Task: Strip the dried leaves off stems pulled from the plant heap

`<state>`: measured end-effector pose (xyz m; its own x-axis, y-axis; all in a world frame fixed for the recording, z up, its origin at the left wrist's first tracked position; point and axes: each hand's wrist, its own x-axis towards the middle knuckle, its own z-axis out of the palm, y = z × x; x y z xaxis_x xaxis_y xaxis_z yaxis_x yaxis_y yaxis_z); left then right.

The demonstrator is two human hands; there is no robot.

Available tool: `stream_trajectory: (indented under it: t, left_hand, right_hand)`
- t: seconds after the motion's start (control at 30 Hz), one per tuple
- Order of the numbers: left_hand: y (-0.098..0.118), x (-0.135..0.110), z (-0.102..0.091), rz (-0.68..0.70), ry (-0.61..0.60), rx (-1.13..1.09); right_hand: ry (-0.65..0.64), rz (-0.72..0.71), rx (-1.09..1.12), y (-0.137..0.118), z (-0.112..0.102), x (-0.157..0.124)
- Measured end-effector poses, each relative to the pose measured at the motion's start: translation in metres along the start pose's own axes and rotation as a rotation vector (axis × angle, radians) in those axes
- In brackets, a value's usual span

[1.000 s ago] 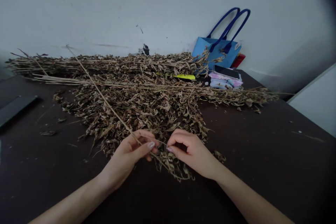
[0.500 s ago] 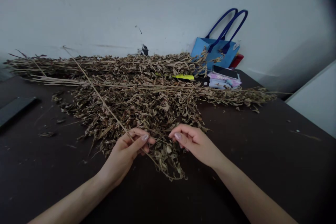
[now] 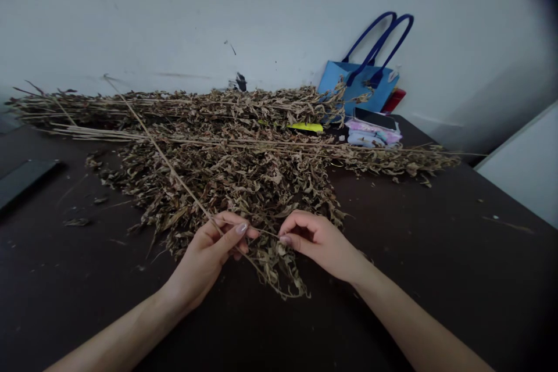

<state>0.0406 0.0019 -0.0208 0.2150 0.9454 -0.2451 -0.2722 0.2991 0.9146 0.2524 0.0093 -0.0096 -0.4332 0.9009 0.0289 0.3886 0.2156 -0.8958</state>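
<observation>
My left hand (image 3: 213,250) is pinched around a long, thin dry stalk (image 3: 165,160) that runs up and to the left over a heap of dried leaves (image 3: 244,180). The stalk's leafy lower end (image 3: 279,273) hangs below my fingers onto the dark table (image 3: 436,256). My right hand (image 3: 318,238) is closed in a pinch on a thin side twig of the same stalk, a few centimetres to the right of my left thumb.
Bundles of dry stalks (image 3: 131,110) lie along the back wall. A blue bag with dark handles (image 3: 361,81) stands at the back right, with a phone on a patterned pouch (image 3: 375,128) and a yellow item (image 3: 305,127) beside it. A dark flat object (image 3: 21,180) lies at left.
My right hand let go and lifted slightly half a second ago, then came back and pinched the side twig again. My left hand kept its hold on the stalk.
</observation>
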Motion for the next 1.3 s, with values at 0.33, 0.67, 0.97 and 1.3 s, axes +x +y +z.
stream_trajectory:
  t: [0.33,0.67,0.97,1.3]
  left_hand:
    - [0.001,-0.002,0.002,-0.004,-0.025,0.062]
    - [-0.004,-0.002,0.003,-0.004,-0.066,0.084]
    - [-0.01,-0.004,0.004,-0.043,-0.088,0.057]
    - [-0.006,-0.001,0.002,-0.014,-0.065,0.016]
  right_hand:
    - [0.028,0.07,0.061,0.001,0.003,0.0]
    - [0.032,0.041,-0.001,0.001,0.009,-0.002]
    - [0.027,-0.002,-0.018,-0.002,0.012,-0.002]
    - [0.132,0.118,0.029,0.004,-0.002,-0.003]
